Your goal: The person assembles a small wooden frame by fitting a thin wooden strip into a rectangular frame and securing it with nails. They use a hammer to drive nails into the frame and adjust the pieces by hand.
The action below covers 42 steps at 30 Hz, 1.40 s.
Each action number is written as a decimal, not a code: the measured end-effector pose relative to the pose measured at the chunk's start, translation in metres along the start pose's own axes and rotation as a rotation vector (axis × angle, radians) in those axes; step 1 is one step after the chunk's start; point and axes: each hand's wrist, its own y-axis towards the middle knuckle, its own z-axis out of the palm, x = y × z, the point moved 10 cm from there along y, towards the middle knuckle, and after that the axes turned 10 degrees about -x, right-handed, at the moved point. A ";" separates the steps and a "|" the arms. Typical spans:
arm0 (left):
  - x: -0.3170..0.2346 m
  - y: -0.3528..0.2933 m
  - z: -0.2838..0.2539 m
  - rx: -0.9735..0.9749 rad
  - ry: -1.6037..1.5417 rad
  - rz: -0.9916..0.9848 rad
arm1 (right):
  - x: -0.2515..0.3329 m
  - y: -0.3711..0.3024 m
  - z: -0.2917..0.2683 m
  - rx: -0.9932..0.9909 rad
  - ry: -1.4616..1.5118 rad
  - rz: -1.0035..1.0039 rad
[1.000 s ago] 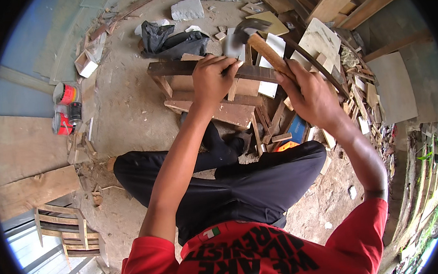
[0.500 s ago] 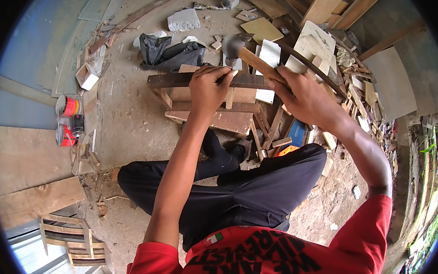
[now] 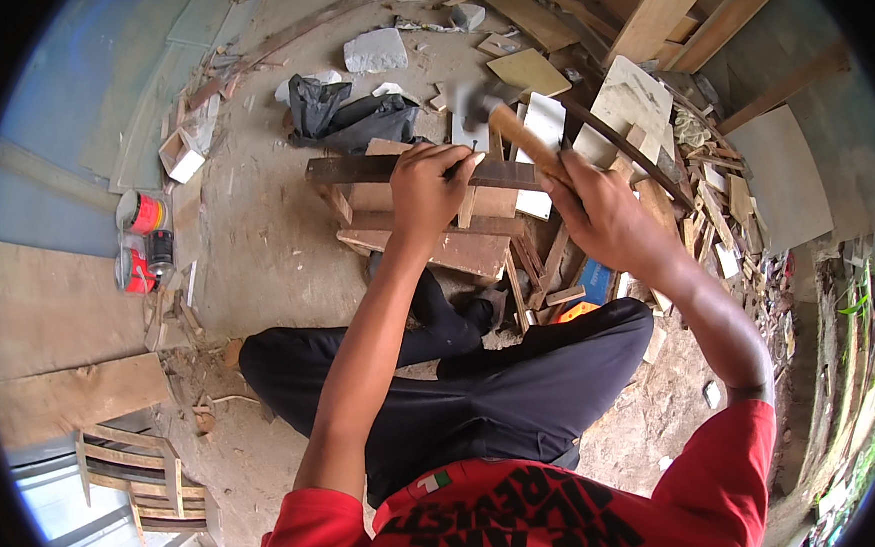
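Hammer [image 3: 521,128] hovering, nail [image 3: 476,148] pinched!
The left hand [image 3: 424,189] is pinching it at the plank's [image 3: 351,169] far edge, fingers nearly closed; the right hand [image 3: 604,208] is wrapping the handle tightly. A glancing blow could be catching fingertips. Cans [image 3: 139,212] are sitting along the floor's [image 3: 255,235] left edge, contents hidden.

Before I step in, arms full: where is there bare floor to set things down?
Widest: the floor between the cans and the dark plank. Smaller: between the trousers and right forearm, mostly bare. Crowded: right of the hammer, packed with wood scraps.
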 end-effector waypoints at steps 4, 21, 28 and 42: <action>0.001 -0.001 0.001 0.003 0.018 -0.011 | -0.004 0.004 0.001 0.044 0.009 0.020; 0.006 -0.002 0.003 -0.028 0.023 0.017 | -0.002 0.008 0.001 0.120 -0.023 0.170; 0.002 -0.005 -0.001 -0.061 0.027 0.058 | -0.010 0.008 0.000 0.054 0.007 0.193; -0.004 -0.004 0.000 0.010 0.070 0.113 | -0.029 -0.015 0.010 0.149 0.104 0.449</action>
